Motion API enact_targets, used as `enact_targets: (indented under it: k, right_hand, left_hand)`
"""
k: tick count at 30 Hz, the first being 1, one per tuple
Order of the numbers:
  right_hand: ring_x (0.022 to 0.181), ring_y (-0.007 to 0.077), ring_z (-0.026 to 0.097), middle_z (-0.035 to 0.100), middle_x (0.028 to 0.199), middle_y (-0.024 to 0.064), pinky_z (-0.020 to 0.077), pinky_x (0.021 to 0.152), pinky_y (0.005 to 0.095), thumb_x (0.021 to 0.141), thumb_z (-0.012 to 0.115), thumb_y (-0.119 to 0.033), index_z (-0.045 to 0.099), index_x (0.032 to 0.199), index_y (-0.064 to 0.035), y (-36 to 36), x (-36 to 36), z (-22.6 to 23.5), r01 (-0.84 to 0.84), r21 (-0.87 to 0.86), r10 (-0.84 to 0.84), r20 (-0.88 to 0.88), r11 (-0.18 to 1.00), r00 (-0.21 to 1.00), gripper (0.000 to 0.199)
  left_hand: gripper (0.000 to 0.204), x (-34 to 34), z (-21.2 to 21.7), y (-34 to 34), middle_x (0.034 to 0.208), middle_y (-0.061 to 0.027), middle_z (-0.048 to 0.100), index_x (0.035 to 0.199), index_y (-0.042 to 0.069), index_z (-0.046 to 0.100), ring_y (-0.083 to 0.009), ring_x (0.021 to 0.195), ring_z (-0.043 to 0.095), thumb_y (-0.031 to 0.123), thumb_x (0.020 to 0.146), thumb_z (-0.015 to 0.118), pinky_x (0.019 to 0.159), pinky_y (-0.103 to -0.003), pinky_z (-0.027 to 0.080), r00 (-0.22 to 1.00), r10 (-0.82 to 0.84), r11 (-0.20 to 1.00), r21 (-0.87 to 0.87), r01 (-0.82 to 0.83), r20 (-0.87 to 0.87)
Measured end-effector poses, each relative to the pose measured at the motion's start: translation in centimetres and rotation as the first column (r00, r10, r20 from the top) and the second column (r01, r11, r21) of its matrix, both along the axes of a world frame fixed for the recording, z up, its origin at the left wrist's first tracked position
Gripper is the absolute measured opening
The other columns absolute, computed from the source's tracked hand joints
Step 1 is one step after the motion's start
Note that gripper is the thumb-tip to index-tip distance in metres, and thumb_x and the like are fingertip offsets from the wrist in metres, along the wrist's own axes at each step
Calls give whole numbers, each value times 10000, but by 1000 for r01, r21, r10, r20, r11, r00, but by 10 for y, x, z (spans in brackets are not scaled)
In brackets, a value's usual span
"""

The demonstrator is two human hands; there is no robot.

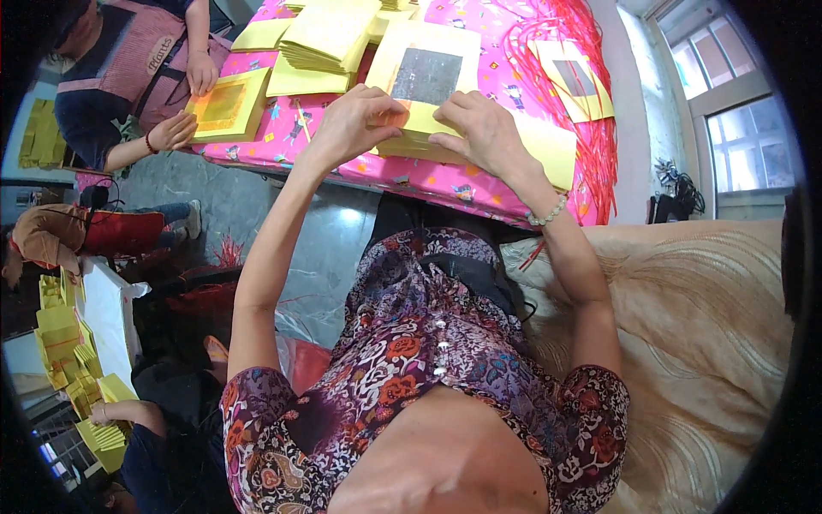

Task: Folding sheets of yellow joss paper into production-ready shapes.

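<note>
A yellow paper sheet (426,75) with a dark printed rectangle lies in front of me on the table, on top of more yellow paper (548,152). At its near left corner, my left hand (358,122) is closed, thumb and fingers pinching the paper's edge. My right hand (486,130) pinches the same near edge a little farther right, fingers curled over it and thumb below. A bead bracelet circles my right wrist. How many layers each hand grips is hidden by the fingers.
A pink patterned cloth (411,180) covers the table. Yellow paper stacks (321,47) stand at the back left; red strings (599,146) hang along the right side with another printed yellow sheet (575,79). Across the left corner, a co-worker's hands (175,128) rest by a yellow stack.
</note>
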State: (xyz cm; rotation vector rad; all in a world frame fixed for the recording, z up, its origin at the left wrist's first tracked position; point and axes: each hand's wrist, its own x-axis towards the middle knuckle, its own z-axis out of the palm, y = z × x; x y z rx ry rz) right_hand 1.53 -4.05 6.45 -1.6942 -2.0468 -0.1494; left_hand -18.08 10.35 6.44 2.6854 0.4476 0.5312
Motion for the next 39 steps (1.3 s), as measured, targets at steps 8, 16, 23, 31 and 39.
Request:
enact_targets:
  k: [8, 16, 23, 31, 39]
  right_hand:
    - [751, 276, 612, 611, 799, 90, 491, 674, 372, 848, 653, -295, 702, 851, -71, 8, 7, 20, 1, -195, -30, -143, 981, 989, 229]
    - [737, 278, 616, 620, 790, 92, 485, 667, 380, 871, 616, -318, 710, 864, -82, 14, 7, 20, 43, -275, -88, -152, 961, 984, 254]
    - [691, 296, 618, 614, 730, 103, 483, 640, 393, 879, 605, -325, 701, 852, -83, 12, 9, 19, 62, -224, -101, -168, 973, 981, 261]
    - [641, 344, 602, 585, 678, 144, 462, 562, 442, 927, 546, -321, 556, 836, -57, 12, 9, 12, 52, -70, -55, -30, 996, 998, 279]
    - [655, 305, 630, 615, 683, 120, 479, 575, 393, 921, 571, -335, 588, 896, -73, 13, 21, 24, -1, -91, -18, -204, 996, 979, 264]
  left_hand:
    - [126, 3, 1, 21, 875, -42, 703, 887, 76, 728, -165, 786, 636, 182, 825, 704, 704, -286, 494, 997, -75, 964, -256, 73, 4]
    - [210, 9, -15, 41, 799, -56, 694, 919, 39, 728, -121, 735, 646, 236, 856, 687, 662, -272, 501, 992, -123, 845, -521, 121, 30]
    - [222, 13, -13, 41, 780, -45, 693, 926, 30, 724, -102, 718, 637, 239, 865, 683, 647, -258, 493, 992, -123, 846, -519, 126, 40]
    - [248, 6, 4, 35, 803, -27, 689, 948, 39, 704, -105, 747, 621, 264, 844, 718, 686, -266, 495, 983, -175, 819, -547, 172, 47]
    - [270, 8, 17, 53, 981, -82, 684, 1034, 54, 674, -224, 951, 628, 198, 810, 720, 876, -342, 485, 993, -94, 968, -239, 76, -65]
